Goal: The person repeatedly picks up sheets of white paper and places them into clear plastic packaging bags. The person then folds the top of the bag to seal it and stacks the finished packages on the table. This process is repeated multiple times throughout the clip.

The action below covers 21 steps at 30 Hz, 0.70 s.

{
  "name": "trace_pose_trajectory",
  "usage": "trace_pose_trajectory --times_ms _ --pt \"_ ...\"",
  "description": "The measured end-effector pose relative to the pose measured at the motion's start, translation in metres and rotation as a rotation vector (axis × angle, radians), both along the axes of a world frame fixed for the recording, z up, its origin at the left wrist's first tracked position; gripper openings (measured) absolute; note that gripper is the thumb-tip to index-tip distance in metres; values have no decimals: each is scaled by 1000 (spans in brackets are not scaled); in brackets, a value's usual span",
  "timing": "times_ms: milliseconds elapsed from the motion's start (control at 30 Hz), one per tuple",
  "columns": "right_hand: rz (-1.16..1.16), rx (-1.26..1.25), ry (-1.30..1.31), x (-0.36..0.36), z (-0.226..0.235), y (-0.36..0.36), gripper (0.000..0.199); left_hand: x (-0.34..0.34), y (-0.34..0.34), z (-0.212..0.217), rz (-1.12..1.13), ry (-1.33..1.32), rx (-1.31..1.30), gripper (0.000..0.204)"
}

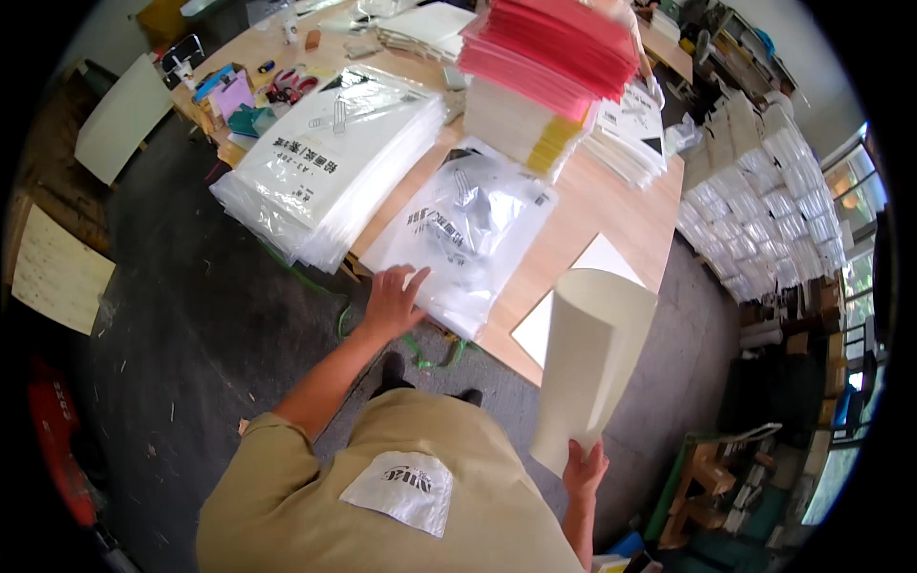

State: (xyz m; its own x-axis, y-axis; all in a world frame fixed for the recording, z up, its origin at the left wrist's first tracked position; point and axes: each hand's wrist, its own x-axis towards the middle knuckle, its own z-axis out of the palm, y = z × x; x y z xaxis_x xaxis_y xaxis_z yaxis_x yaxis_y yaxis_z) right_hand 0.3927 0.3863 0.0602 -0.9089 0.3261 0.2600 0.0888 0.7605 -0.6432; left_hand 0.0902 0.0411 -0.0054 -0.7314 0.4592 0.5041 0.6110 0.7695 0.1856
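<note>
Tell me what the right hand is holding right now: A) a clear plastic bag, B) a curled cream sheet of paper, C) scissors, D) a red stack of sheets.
B: the right hand grips the lower edge of a curled cream sheet, while the left hand rests on the clear plastic bag on the table.

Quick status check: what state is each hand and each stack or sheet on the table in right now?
Left hand: open, fingers spread, pressing flat on the clear plastic bag.
Right hand: shut on the curled white sheet's lower edge.
Curled white sheet: lifted off the table, bent into a curve.
Clear plastic bag: lying flat at the table edge.
Stack of bags: piled, overhanging the edge.
Pink stack: piled high on white and yellow sheets.
Flat white sheet: lying on the table.
</note>
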Motion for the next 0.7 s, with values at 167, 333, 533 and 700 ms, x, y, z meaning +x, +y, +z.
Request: trace_pose_trajectory --times_ms 167,333,533,700 --pt "34 163 -77 27 -33 -59 44 -68 3 10 -331 -243 170 18" --pt "76 267 -56 32 -58 -110 45 -90 48 89 -546 -386 42 15" --pt "2 297 -51 22 -75 -163 44 -79 84 105 -663 -549 143 19" --pt "-140 283 -252 9 -84 -183 43 -43 98 82 -738 -341 -39 14"
